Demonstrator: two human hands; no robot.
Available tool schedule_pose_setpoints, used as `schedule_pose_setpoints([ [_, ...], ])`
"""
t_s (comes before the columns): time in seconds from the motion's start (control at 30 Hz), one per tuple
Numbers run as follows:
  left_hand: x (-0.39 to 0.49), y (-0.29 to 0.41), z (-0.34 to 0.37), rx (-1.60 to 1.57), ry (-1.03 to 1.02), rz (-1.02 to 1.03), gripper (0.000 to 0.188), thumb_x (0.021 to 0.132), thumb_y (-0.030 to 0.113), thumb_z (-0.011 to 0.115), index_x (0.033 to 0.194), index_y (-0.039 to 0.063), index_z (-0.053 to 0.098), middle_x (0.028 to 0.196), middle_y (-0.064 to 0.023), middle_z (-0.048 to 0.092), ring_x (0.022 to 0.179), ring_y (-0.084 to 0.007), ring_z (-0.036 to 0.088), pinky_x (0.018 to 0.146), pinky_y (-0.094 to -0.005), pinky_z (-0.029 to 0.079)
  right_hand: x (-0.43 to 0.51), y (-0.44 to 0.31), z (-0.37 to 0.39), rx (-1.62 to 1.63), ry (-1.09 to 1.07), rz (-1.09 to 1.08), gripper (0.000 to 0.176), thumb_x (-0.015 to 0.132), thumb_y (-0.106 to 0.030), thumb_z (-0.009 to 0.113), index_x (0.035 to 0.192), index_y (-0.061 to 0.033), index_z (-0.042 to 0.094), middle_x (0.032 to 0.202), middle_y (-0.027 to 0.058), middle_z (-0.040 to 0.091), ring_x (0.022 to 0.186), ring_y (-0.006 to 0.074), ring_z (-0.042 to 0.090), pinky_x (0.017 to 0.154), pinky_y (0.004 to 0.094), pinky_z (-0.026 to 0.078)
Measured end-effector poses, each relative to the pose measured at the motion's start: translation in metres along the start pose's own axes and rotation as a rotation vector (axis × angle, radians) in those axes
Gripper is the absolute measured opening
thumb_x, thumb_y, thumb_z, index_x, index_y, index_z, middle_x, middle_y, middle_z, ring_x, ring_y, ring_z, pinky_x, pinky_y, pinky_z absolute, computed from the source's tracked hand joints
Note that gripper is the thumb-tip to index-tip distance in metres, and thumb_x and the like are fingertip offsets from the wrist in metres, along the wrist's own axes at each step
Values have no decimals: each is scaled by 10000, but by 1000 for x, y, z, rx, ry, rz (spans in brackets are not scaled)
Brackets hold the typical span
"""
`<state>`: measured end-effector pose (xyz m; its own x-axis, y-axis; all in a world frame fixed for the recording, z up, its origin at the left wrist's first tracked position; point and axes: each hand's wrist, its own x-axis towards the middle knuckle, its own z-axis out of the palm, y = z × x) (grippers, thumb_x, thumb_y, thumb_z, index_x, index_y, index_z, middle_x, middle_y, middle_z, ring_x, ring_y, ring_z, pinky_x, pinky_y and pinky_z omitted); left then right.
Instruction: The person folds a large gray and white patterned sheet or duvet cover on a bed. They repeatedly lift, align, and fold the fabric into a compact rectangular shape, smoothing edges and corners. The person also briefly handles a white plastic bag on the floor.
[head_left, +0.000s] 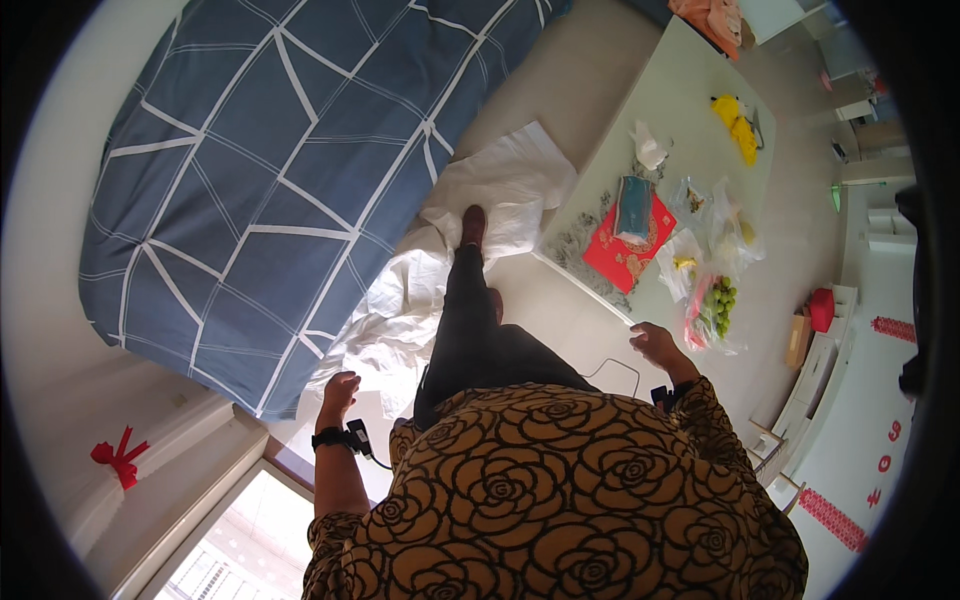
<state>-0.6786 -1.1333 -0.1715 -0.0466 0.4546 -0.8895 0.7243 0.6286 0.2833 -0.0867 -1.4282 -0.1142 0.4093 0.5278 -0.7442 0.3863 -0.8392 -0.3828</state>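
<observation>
My left hand (341, 394) hangs beside the near corner of a bed with a blue, white-lined cover (300, 172). Its fingers curl loosely, with nothing visible in them. My right hand (657, 346), also loosely curled and holding nothing visible, is by the near corner of a pale table (570, 244); I cannot tell whether it touches the edge. Crumpled white cloth (405, 300) lies on the floor along the bed. One of my brown shoes (473, 223) is on or over this cloth; the other is partly hidden by my leg.
The table carries a red folder (630, 259) under a blue tissue pack (634, 206), green grapes (721, 304) in plastic, clear bags (727, 232), crumpled white tissue (648, 146) and a yellow item (736, 127). A cable (619, 364) is on the floor. Long white cabinet (806, 375) stands right.
</observation>
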Motion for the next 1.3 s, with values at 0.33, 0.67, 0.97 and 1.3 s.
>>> schedule_pose_setpoints([
  [0.33, 15, 7, -19, -46, 19, 5, 359, 844, 281, 628, 1158, 112, 585, 1034, -42, 633, 954, -173, 609, 761, -375, 488, -16, 17, 15, 233, 49, 142, 389, 829, -201, 635, 1170, -23, 577, 838, 127, 662, 728, 183, 644, 623, 310, 511],
  [0.67, 19, -24, -69, -191, 206, 388, 364, 805, 206, 667, 1114, 24, 606, 945, -113, 670, 775, -144, 613, 592, -278, 484, -28, -35, 47, 20, -230, 219, 395, 861, -232, 631, 1191, -24, 567, 1004, 114, 664, 843, 208, 671, 670, 327, 560],
  [0.97, -2, -105, -93, -292, 198, 182, 357, 805, 231, 623, 1125, 74, 601, 933, -36, 633, 835, -149, 602, 662, -333, 486, 19, -219, 48, -365, 0, -498, 390, 808, -300, 625, 1113, -57, 610, 890, 136, 681, 850, 283, 656, 788, 360, 509],
  [1.3, -13, -35, -115, -380, 242, 193, 377, 814, 220, 621, 1158, 73, 571, 982, -47, 608, 881, -166, 592, 699, -333, 474, 58, -400, 45, -49, -188, -796, 376, 843, -218, 583, 1160, -16, 567, 973, 141, 658, 904, 245, 632, 811, 325, 479],
])
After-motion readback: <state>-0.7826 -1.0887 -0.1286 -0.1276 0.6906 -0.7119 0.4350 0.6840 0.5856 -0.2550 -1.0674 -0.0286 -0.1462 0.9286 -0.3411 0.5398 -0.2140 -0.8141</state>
